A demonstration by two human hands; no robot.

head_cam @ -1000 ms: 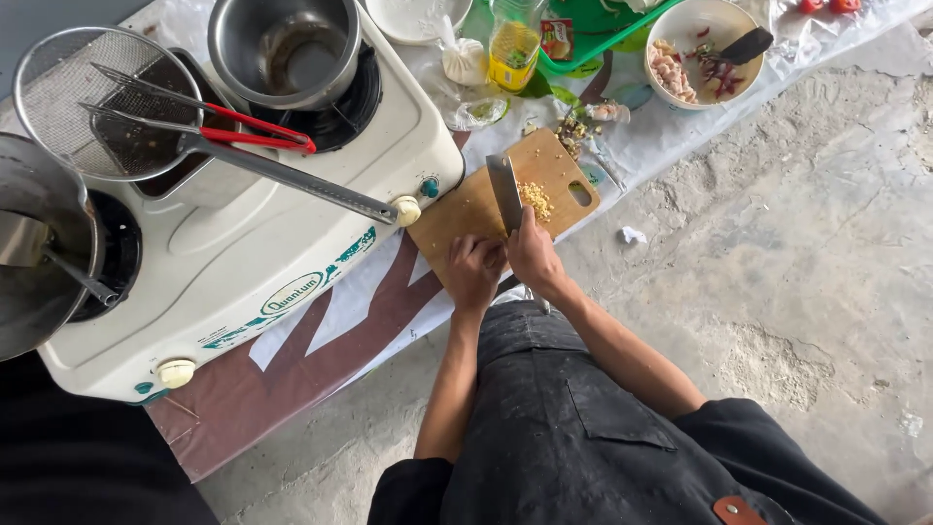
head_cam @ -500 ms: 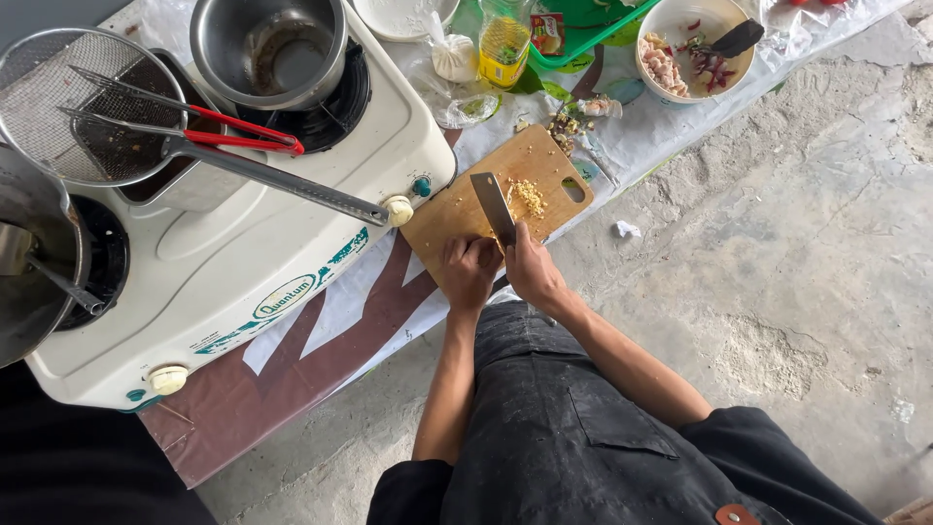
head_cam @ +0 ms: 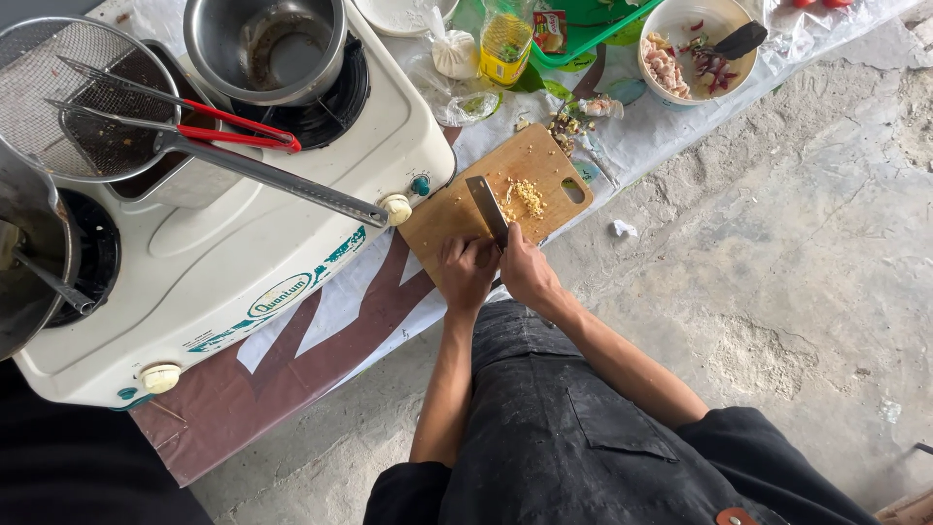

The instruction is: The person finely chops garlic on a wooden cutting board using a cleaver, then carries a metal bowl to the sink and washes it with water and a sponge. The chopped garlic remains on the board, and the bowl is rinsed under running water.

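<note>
We hold a cleaver [head_cam: 488,208] in our right hand [head_cam: 526,271], fingers wrapped tight around its handle, with the broad blade reaching away from the hand across a wooden cutting board [head_cam: 457,209]. Our left hand [head_cam: 466,270] sits just beside the right, touching it at the near edge of the board, fingers curled and resting on the wood; we cannot tell whether it grips anything. Just beyond the blade, on its right side, lies a small heap of minced yellow bits [head_cam: 528,196], close to the board's hanging hole.

Left of our hands stands a white two-burner stove [head_cam: 243,262], its knob [head_cam: 396,209] nearly touching the board's corner. On it we see a steel pot [head_cam: 264,44], a wire strainer [head_cam: 73,97] whose long handle points toward our hands, and red-handled tongs [head_cam: 209,126] lying across it. Farther ahead of our hands are a bottle of yellow oil [head_cam: 505,41], a white bowl [head_cam: 698,53] of chopped pieces, and a green basket [head_cam: 593,24]. To our right is rough concrete floor [head_cam: 797,253].
</note>
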